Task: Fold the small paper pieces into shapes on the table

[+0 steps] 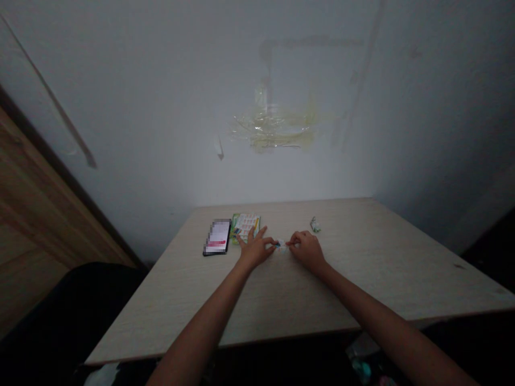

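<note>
Between my hands, low over the table, lies a small whitish piece (281,246) with blue and reddish marks, too small to name. My left hand (254,251) pinches its left side between thumb and index finger, with the other fingers spread toward a printed green-and-white booklet or card (248,221). My right hand (306,249) is closed, its thumb and fingertips pinched at the piece's right side. The fingers partly hide the piece.
A phone (217,237) with a lit, blurred screen lies left of the booklet. A small crumpled green-and-white wrapper (315,224) rests beyond my right hand. The pale wooden table (298,305) meets the wall (169,134), which carries peeling clear tape (277,131).
</note>
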Available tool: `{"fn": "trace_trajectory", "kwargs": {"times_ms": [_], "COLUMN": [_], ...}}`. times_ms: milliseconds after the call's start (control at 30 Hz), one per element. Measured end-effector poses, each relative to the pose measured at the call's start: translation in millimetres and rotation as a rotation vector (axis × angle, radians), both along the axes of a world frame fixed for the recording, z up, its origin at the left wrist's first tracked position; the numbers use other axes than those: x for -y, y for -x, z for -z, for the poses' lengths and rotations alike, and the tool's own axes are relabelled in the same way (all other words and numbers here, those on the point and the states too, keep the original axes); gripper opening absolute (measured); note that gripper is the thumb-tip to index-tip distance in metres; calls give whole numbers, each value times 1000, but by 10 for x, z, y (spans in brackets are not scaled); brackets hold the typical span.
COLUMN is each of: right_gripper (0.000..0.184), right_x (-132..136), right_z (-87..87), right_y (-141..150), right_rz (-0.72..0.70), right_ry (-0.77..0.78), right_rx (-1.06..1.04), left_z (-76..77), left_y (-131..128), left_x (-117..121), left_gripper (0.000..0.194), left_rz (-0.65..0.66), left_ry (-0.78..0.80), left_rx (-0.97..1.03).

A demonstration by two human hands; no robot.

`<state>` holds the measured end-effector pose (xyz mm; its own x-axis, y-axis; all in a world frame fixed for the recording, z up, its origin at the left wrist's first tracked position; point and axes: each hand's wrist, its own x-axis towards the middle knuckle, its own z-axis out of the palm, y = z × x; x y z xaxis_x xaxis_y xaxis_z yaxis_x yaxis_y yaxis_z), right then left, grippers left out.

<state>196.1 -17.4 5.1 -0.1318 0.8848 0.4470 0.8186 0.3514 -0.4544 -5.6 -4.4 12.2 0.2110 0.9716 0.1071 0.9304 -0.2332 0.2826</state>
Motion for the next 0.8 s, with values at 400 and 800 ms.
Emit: {"fn": "trace_trajectory", "kwargs": {"times_ms": [400,800], "right_gripper": [9,27], "right_x": [8,-97], "right_z": [17,122], "right_y": [-11,-4], "right_rz": [-11,-25], "right_ry": [-29,-41], "right_rx": [-1,122], "left_z": [10,24], "left_y": [-19,-52], "left_x": [73,108], "left_gripper": [24,22], "left_rz": [-6,-8], "left_ry": [-81,-165], "left_rx": [-19,20]}}
